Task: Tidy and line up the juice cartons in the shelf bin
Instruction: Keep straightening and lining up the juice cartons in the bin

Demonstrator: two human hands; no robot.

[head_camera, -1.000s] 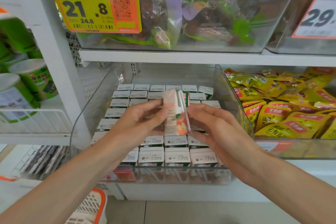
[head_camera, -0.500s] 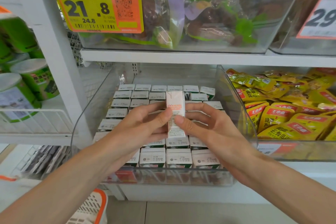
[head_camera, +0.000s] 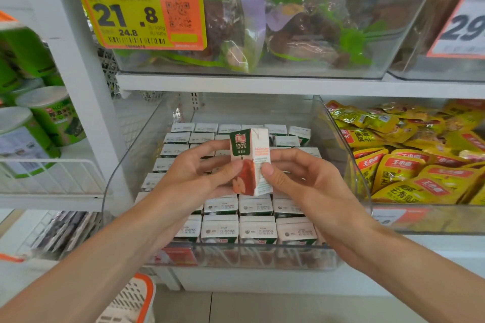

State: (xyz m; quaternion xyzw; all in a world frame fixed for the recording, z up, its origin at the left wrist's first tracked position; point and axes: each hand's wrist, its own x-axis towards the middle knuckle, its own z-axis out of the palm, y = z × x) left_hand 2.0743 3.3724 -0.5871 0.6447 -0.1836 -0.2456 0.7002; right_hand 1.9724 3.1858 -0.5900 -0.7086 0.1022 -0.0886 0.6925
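A small juice carton (head_camera: 249,155), white with a green "100%" label and a red apple picture, is held upright above the clear shelf bin (head_camera: 126,165). My left hand (head_camera: 194,173) grips its left side with thumb and fingers. My right hand (head_camera: 299,181) pinches its right side, thumb on the front edge. Below, several rows of white-topped juice cartons (head_camera: 257,228) stand packed in the bin, their tops facing up. My hands hide the cartons in the middle rows.
A neighbouring clear bin (head_camera: 393,220) on the right holds yellow snack packs. Above is a bin of wrapped snacks behind a yellow price tag (head_camera: 136,8). Green canisters (head_camera: 49,115) stand on a wire shelf at left. An orange-rimmed basket (head_camera: 131,299) sits low left.
The carton has been turned in my hands: first its back with the straw showed, then a white side, now the green and red front faces me. Both hands stayed over the bin.
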